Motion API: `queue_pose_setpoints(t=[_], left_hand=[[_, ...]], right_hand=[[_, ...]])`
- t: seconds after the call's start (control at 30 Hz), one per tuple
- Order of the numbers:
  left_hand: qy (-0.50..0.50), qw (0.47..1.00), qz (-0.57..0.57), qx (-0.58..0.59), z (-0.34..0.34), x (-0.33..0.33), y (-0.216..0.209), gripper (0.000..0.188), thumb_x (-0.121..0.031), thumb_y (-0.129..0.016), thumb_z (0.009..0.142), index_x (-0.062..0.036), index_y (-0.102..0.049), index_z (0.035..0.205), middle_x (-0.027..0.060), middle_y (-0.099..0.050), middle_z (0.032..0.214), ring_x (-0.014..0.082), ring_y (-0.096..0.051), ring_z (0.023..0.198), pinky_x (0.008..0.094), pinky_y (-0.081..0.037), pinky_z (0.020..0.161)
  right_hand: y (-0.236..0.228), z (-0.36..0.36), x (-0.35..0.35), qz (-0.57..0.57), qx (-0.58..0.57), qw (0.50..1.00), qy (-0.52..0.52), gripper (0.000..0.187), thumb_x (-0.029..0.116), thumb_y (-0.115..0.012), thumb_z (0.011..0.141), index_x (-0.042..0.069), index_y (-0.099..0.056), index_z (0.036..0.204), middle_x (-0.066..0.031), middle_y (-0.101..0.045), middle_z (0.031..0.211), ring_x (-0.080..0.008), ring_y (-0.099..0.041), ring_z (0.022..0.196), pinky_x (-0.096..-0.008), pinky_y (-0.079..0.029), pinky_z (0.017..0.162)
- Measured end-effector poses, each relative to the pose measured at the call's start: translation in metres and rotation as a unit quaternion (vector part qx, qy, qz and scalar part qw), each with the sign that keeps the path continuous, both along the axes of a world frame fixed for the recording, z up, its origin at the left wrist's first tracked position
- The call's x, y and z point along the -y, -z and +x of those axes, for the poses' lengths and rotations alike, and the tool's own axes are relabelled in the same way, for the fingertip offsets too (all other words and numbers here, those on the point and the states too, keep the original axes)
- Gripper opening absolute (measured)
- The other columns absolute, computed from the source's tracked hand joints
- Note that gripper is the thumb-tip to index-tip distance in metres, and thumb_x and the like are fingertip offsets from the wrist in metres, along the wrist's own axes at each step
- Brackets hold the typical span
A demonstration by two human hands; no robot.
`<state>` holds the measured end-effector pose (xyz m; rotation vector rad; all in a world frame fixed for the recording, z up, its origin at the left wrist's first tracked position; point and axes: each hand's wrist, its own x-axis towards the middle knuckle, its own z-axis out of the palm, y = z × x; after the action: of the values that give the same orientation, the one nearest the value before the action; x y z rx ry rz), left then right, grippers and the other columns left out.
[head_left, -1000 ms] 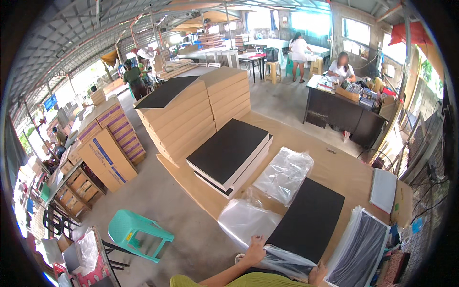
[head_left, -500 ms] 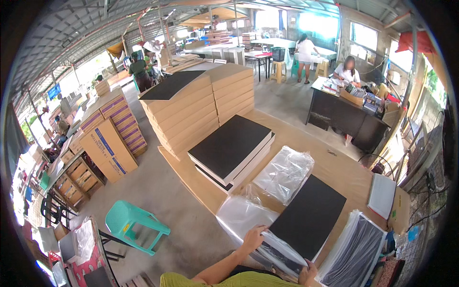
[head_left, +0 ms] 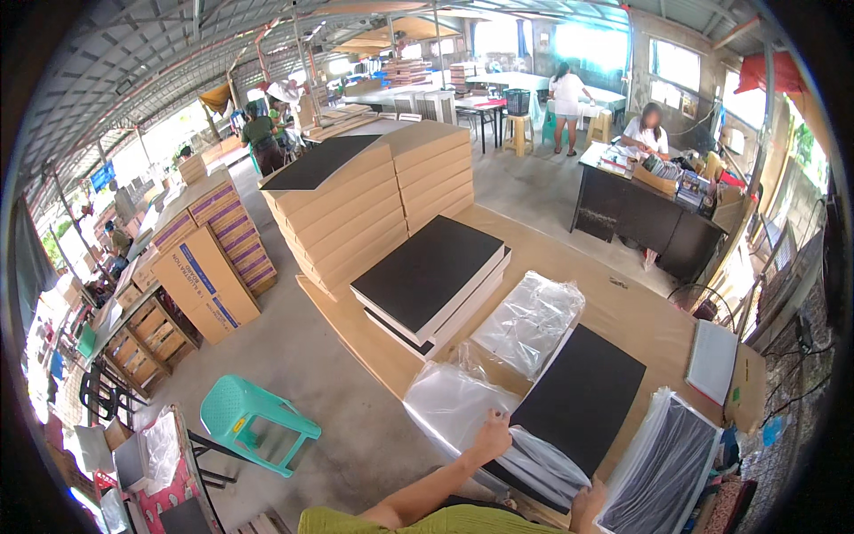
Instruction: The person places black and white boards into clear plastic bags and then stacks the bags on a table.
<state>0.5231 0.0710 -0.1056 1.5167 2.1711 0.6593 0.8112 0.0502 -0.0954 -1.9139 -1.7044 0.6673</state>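
A black board lies on the brown-covered table, its near end inside a clear plastic bag. At the board's left edge, my left hand is closed, pinching the bag's mouth. My right hand grips the bag's other side by the near right part of the board; some of its fingers are hidden. Left of the board is a pile of flat clear plastic bags. Crumpled clear plastic rests beyond it. To the right sits a stack of black boards in plastic.
A stack of black-topped boards stands farther up the table, before tall piles of brown cartons. A green stool stands on the floor at left. One person sits at a dark desk; others are farther back.
The bag has come farther up over the near end of the board. Both my hands have moved slightly to the right, and the left one higher, away from me.
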Motion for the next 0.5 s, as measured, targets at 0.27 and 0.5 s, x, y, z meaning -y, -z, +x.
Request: queue_pose_setpoints(t=[0.27, 0.5], left_hand=[[0.058, 0.997, 0.033, 0.049, -0.004, 0.013, -0.033, 0.052, -0.012, -0.056, 0.077, -0.0071, -0.050, 0.128, 0.0196, -0.060, 0.098, 0.0362, -0.060, 0.090, 0.0427, -0.048, 0.080], [0.035, 0.986, 0.009, 0.161, -0.009, 0.032, -0.066, 0.065, -0.005, -0.057, 0.072, -0.0133, -0.044, 0.135, 0.0138, -0.066, 0.098, 0.0265, -0.066, 0.079, 0.0362, -0.049, 0.075]], right_hand=[[-0.028, -0.001, 0.016, 0.113, -0.181, 0.970, 0.120, 0.031, -0.001, -0.049, 0.074, -0.002, -0.061, 0.102, -0.0161, -0.063, 0.096, -0.0322, -0.059, 0.096, -0.0367, -0.044, 0.087], [-0.041, 0.016, 0.021, -0.053, -0.238, 0.957, 0.160, 0.036, 0.014, -0.054, 0.080, -0.001, -0.057, 0.112, -0.0149, -0.062, 0.105, -0.0295, -0.057, 0.102, -0.0391, -0.044, 0.088]])
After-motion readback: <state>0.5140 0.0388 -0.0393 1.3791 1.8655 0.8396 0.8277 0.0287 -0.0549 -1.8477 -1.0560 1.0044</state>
